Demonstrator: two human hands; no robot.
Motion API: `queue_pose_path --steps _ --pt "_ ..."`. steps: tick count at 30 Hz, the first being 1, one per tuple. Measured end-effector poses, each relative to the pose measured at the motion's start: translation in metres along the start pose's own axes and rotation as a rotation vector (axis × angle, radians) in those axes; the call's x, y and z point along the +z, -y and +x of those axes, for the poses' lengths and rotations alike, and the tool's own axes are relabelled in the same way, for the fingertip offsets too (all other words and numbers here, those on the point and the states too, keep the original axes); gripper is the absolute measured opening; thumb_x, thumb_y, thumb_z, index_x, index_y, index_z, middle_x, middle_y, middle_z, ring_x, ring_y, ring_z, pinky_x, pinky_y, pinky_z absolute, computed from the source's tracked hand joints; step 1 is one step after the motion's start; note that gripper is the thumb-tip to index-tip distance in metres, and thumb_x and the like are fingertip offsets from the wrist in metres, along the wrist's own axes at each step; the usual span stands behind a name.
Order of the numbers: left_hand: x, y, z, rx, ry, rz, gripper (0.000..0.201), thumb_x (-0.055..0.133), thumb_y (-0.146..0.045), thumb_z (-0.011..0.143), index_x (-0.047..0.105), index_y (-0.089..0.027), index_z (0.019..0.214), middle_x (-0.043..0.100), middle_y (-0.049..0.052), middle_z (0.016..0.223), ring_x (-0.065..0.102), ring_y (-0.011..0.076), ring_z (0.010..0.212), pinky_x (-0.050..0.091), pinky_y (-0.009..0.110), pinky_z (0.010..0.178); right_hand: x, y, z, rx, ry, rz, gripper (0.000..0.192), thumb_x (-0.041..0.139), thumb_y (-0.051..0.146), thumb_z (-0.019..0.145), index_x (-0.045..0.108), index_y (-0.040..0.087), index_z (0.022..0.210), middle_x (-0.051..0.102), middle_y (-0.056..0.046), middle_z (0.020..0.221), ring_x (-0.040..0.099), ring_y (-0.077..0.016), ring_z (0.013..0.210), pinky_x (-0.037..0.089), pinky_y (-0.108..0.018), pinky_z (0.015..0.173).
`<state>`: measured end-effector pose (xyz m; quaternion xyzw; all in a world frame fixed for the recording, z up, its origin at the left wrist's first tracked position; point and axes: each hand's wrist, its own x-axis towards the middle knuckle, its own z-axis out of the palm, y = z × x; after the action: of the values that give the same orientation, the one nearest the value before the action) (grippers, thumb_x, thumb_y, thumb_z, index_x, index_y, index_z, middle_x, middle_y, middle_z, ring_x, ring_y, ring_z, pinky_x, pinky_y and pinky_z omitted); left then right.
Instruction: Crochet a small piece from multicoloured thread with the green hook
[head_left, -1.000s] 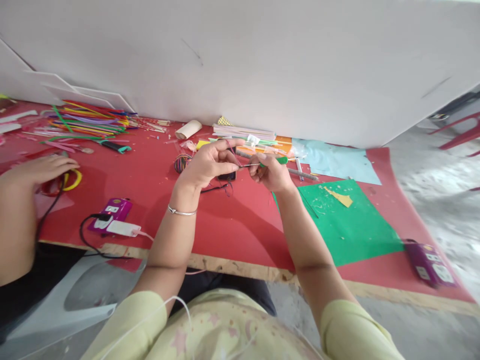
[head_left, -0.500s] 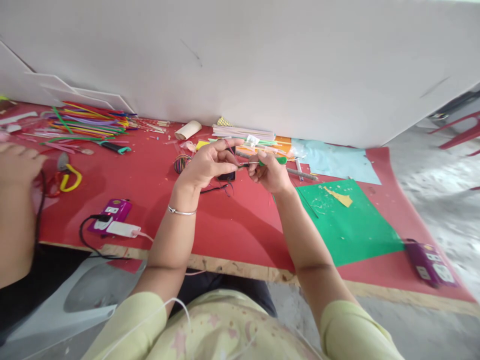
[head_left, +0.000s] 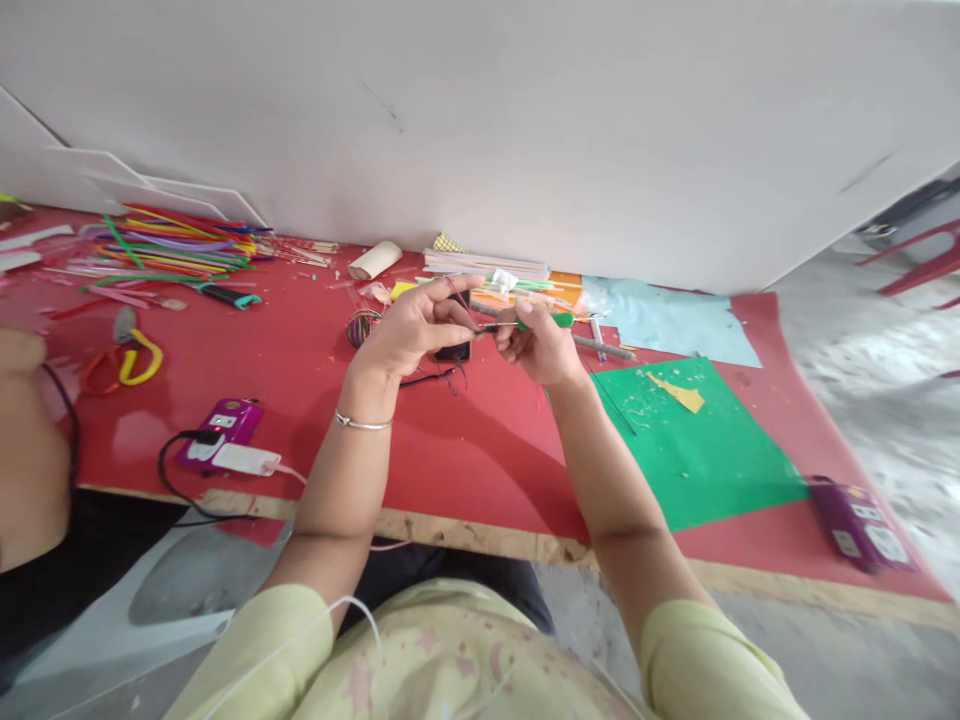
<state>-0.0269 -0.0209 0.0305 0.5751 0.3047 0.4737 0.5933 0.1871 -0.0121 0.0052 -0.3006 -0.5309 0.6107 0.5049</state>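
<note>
Above the red-covered table (head_left: 480, 450), my two hands meet with fingertips nearly touching. My right hand (head_left: 546, 345) is closed around a crochet hook with a green handle (head_left: 562, 320), its thin metal shaft pointing left. Dark reddish yarn (head_left: 463, 303) runs over the raised index finger of my left hand (head_left: 405, 335). My left thumb and fingertips pinch a small dark piece of yarn work (head_left: 486, 328) at the hook's tip. Beside my left hand rests a multicoloured ball of yarn (head_left: 363, 327). Behind my left fingers lies a black phone-like object (head_left: 454, 352), partly hidden.
Pliers (head_left: 139, 350), a purple power strip (head_left: 229, 430) with plugs, and colourful pipe cleaners (head_left: 180, 240) lie to the left. A green sheet (head_left: 697, 450) is on the right, with another purple power strip (head_left: 862, 525). Another person's arm (head_left: 30, 450) is at far left.
My hands, the hook and the yarn look almost unmoved. The other person's hand at far left has drawn back and down, uncovering more of the pliers.
</note>
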Motion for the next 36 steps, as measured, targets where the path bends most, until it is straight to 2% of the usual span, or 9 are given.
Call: queue_pose_path --steps 9,20,27,36 --pt "0.0 0.001 0.0 -0.013 -0.004 -0.005 0.074 0.087 -0.013 0.068 0.071 -0.02 0.14 0.08 0.002 0.081 0.069 0.0125 0.068 0.047 0.024 0.063 0.001 0.001 0.0 0.018 -0.028 -0.033 0.061 0.073 0.079 0.079 0.066 0.021 0.064 0.063 0.002 0.056 0.051 -0.0074 0.044 0.037 -0.022 0.04" --pt "-0.004 0.001 -0.002 -0.01 0.013 0.013 0.07 0.087 -0.014 0.072 0.072 -0.022 0.139 0.078 0.003 0.082 0.071 0.0146 0.07 0.048 0.024 0.061 -0.004 0.002 -0.003 0.013 -0.007 -0.101 0.052 0.077 0.069 0.081 0.07 0.02 0.064 0.066 0.001 0.058 0.055 -0.0087 0.047 0.041 -0.023 0.044" --pt "-0.003 -0.003 -0.003 -0.016 0.006 0.022 0.07 0.087 -0.014 0.069 0.074 -0.021 0.137 0.076 0.002 0.076 0.065 0.0123 0.065 0.042 0.023 0.055 -0.006 0.0 -0.003 -0.04 0.042 -0.057 0.048 0.075 0.062 0.086 0.074 0.019 0.063 0.067 0.0 0.057 0.056 -0.0085 0.045 0.041 -0.022 0.044" --pt "-0.006 -0.002 -0.002 -0.016 0.011 0.033 0.068 0.086 -0.012 0.068 0.077 -0.022 0.134 0.076 0.002 0.076 0.059 0.0108 0.062 0.035 0.022 0.051 -0.009 0.004 -0.006 -0.03 0.068 -0.2 0.05 0.073 0.064 0.089 0.076 0.02 0.065 0.072 0.0 0.061 0.055 -0.0084 0.045 0.04 -0.023 0.045"
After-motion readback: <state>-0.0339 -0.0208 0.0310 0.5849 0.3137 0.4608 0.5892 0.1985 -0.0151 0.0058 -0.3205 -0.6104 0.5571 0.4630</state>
